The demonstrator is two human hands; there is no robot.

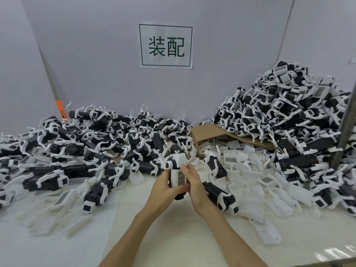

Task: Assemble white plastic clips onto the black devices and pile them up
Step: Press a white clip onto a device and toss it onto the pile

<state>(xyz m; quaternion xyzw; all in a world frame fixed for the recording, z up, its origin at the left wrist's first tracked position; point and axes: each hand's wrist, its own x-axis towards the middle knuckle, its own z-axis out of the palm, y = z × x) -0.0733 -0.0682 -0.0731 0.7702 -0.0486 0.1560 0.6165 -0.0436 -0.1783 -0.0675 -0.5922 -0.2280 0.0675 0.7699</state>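
Note:
At the table's middle I hold one black device (178, 195) upright, with a white plastic clip (179, 175) laid over its front. My left hand (163, 187) grips the device from the left side and below. My right hand (194, 182) wraps the right side, fingers over the clip's top and thumb across its lower end. A white-armed head (169, 163) sticks out at the device's top. Another black device (219, 195) lies just right of my right wrist.
A low heap of devices (92, 143) covers the left and back of the table (173, 228). A tall pile (289, 116) rises at the right over a cardboard box (204, 133). Loose white clips (250, 178) lie right of centre and at the front left (63, 214). A metal post (344, 132) stands far right.

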